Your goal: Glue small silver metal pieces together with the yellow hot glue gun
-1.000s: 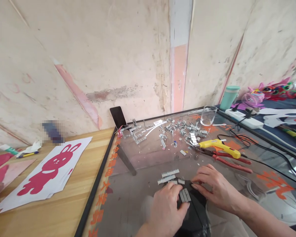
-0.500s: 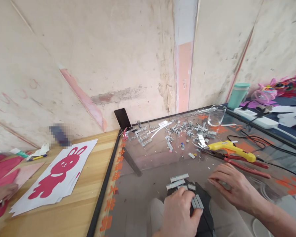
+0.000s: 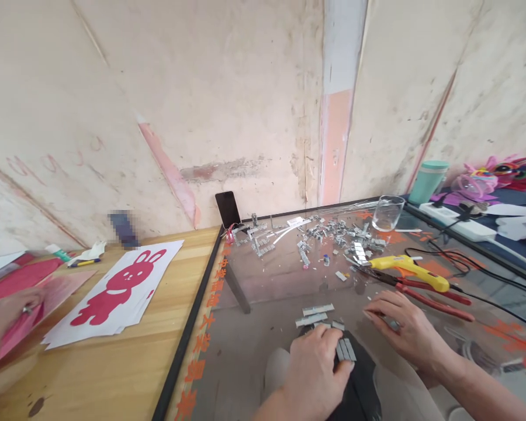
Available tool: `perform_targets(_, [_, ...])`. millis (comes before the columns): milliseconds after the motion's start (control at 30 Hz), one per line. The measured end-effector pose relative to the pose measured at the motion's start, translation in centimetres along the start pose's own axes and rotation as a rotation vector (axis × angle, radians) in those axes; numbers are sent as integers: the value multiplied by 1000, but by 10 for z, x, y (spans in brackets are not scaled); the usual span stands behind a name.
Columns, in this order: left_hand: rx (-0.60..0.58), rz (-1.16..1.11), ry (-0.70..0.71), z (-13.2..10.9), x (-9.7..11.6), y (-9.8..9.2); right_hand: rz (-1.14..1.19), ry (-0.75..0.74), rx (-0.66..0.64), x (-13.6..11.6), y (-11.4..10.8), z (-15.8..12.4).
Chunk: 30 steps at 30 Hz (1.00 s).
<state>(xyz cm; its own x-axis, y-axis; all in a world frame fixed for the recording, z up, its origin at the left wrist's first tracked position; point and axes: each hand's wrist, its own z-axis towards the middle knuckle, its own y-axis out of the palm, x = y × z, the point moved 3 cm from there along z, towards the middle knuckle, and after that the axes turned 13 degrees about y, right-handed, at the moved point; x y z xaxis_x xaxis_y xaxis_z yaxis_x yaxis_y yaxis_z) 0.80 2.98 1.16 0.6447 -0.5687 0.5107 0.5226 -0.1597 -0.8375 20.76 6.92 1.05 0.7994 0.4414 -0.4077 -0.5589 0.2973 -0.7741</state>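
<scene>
Glossy table (image 3: 269,292) with a black piece (image 3: 362,383) at its near side.
The left hand (image 3: 318,365) lies over the black piece, its thumb and index closed narrowly on a small grey slatted piece (image 3: 346,349); the right hand (image 3: 401,327), farther right, has bunched fingers, but I cannot tell whether they hold anything.

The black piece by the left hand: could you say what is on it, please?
Grey strips show over the black piece, against the left hand; what that hand covers cannot be seen.
</scene>
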Motion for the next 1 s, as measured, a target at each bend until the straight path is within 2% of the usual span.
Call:
perform_targets(233, [15, -5, -16, -2, 1, 0, 38, 33, 39, -10, -8, 1])
perform_targets(433, [-20, -33, -14, -1, -1, 0, 50, -1, 3, -19, -3, 0])
perform_targets(600, [-60, -52, -22, 0, -3, 1, 82, -42, -93, -33, 0, -2])
perform_targets(800, [-25, -96, -32, 2, -4, -1, 61, -90, -300, -48, 2, -5])
perform_targets(1000, [-53, -106, -65, 3, -4, -2, 60, -45, -332, -48, 0, -5])
